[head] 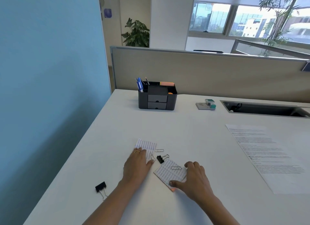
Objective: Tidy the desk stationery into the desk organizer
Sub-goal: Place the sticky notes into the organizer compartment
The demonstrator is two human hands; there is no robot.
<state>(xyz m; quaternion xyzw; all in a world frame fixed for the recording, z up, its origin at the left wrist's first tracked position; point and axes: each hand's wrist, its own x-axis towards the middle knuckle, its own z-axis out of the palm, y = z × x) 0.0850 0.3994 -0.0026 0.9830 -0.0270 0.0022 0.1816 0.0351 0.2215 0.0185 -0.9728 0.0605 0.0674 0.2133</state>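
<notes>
Nearest, on our white desk, our left hand lies flat on a printed slip while our right hand pinches a printed pad by its edges, paper clips between them, the black organizer far back before a beige partition and windows.

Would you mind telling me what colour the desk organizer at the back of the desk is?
The desk organizer is black, with grey drawer fronts; head view shows it.

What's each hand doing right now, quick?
Left hand: open, fingers flat on the far printed pad.
Right hand: closed on the near printed pad, thumb and curled fingers at its edges.
</notes>
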